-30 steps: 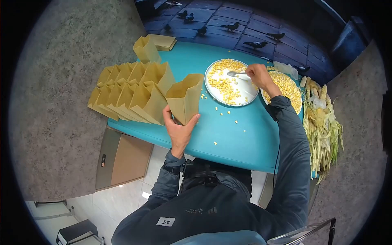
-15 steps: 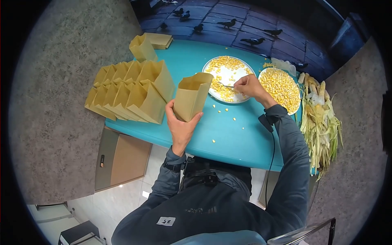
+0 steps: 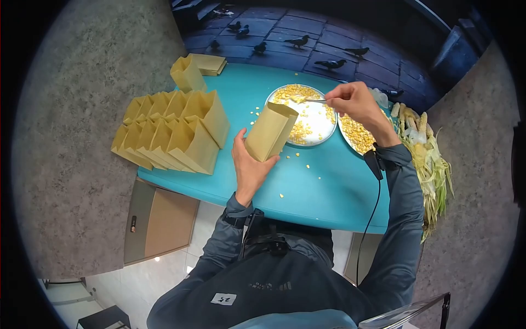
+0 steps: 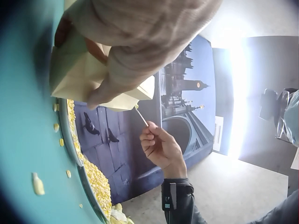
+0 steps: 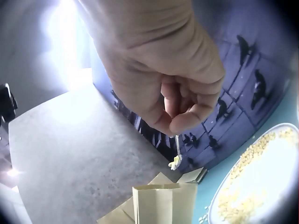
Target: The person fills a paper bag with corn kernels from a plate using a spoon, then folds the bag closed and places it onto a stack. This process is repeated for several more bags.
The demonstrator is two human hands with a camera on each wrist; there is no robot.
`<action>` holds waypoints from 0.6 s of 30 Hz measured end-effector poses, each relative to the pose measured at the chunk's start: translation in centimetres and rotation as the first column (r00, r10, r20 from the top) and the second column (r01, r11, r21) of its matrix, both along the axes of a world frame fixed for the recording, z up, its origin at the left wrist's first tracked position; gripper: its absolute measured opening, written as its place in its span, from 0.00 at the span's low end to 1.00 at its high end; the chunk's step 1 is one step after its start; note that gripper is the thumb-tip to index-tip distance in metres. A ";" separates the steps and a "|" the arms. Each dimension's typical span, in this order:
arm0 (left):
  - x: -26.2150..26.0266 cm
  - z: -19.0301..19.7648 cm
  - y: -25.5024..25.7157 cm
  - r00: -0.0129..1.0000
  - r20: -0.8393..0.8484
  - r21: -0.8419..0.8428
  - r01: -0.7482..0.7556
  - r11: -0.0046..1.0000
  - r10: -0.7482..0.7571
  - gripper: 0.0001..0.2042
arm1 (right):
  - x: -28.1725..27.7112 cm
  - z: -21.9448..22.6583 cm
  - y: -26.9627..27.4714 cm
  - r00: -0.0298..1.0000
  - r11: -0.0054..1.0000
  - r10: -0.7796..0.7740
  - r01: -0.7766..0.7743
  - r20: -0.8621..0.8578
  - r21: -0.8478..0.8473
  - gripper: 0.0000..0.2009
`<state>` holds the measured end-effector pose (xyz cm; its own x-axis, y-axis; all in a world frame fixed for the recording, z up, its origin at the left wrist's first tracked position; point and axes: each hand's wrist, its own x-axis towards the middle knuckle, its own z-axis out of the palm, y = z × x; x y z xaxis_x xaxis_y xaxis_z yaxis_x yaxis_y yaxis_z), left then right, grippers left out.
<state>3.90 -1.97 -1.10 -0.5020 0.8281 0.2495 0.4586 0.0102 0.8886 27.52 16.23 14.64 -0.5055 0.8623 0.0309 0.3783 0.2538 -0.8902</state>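
My left hand (image 3: 251, 167) grips an unfolded brown paper bag (image 3: 271, 133) near its base, tilted with its mouth toward the far right. In my right hand (image 3: 359, 104), thumb and fingertips pinch the handle of a small metal spoon (image 3: 316, 100). Its bowl carries a few yellow corn kernels (image 5: 175, 163) and hangs above the far side of a round white plate (image 3: 315, 118), beyond the bag's mouth. Kernels lie scattered round that plate's edge, its middle mostly bare. The left wrist view shows the spoon (image 4: 142, 116) raised close to the bag's rim.
Two rows of standing paper bags (image 3: 170, 129) fill the table's left side, with another bag (image 3: 187, 74) and a flat stack (image 3: 208, 64) behind. A second plate heaped with corn kernels (image 3: 356, 134) stands right, beside husks and cobs (image 3: 424, 148). Loose kernels dot the teal table (image 3: 307, 197).
My right hand dipped the spoon into the plate's kernels, then lifted it with some in the bowl. The left hand brought the bag rightward, tilting it toward the plate.
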 end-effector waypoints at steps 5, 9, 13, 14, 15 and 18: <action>1.0 -0.1 1.4 0.997 0.034 -0.037 0.065 0.997 -0.063 0.54 | -1.4 -0.2 -2.5 0.954 0.610 0.207 -0.298 0.215 0.734 0.05; 0.6 -0.4 1.3 0.998 0.053 -0.034 0.041 0.999 -0.039 0.54 | 0.8 -0.6 -2.0 0.979 0.644 0.003 -0.158 0.205 0.749 0.05; -0.9 -0.6 0.2 0.998 0.067 -0.005 -0.009 1.000 0.009 0.53 | 4.8 -9.6 1.1 0.923 0.766 -0.175 -0.092 0.343 0.637 0.04; -1.3 -0.7 0.0 0.996 0.084 0.004 -0.032 0.999 0.032 0.52 | 4.7 -11.1 0.5 0.931 0.800 -0.181 -0.048 0.318 0.598 0.04; -1.6 -0.5 -0.2 0.996 0.085 0.018 -0.030 0.999 0.028 0.52 | 4.4 -11.9 -0.4 0.938 0.830 -0.189 -0.006 0.292 0.557 0.05; -2.0 -0.6 -1.3 0.990 0.126 -0.004 -0.061 0.998 0.061 0.52 | 2.1 -13.1 -2.6 0.957 0.905 -0.167 0.052 0.239 0.423 0.06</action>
<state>1.91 -3.25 -1.68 -0.5788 0.7951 0.1811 0.3413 0.0346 0.9393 29.63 13.65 1.57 -0.4474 0.8523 0.2708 0.6301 0.5153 -0.5809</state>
